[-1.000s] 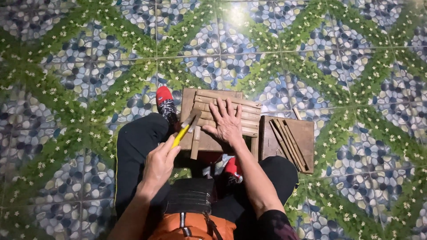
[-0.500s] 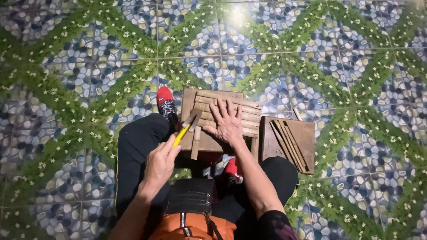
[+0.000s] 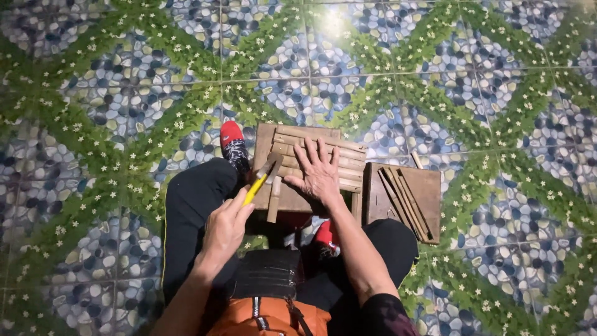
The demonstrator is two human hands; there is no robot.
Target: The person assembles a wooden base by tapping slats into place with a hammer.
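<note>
Your left hand (image 3: 225, 227) has its grip closed around the yellow handle of a small hammer (image 3: 260, 183), whose head sits over the left edge of the brown wooden slatted panel (image 3: 311, 168) lying on the pebble-and-flower patterned tiled floor (image 3: 112, 112) between your knees. Your right hand (image 3: 319, 174) lies flat on the slats, fingers spread wide, holding nothing. Just right of the panel sits a brown wooden board (image 3: 429, 193) with loose thin wooden strips (image 3: 405, 202) on it.
</note>
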